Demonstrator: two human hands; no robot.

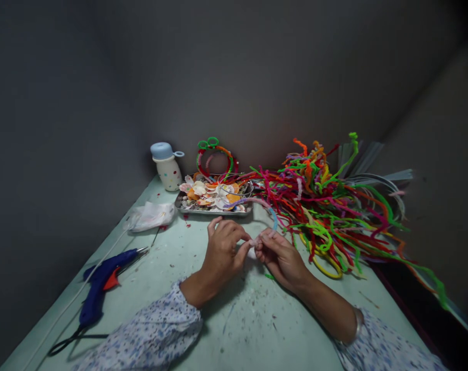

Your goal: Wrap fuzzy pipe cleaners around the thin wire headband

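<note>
Above the middle of the table, my left hand [226, 247] and my right hand [282, 260] meet with their fingertips pinched. Between them is the pale pinkish-white end of a fuzzy pipe cleaner [254, 241]. A curved pastel band [273, 215], purple, pink and light blue, arches from the tray down to my right hand. Whether it joins the piece in my fingers is hidden. Just beyond my left hand stands a metal tray [214, 212] holding shell-like pieces [205, 193]. To the right of my right hand spreads a heap of colourful pipe cleaners [315, 206].
A blue glue gun [97, 288] with a red trigger lies at left, its cord trailing toward the near edge. Behind it are a plastic bag [151, 216] and a bottle [168, 172] with a blue lid. Decorated hoops [234, 164] stand behind the tray. Clear strips [360, 159] rise at far right.
</note>
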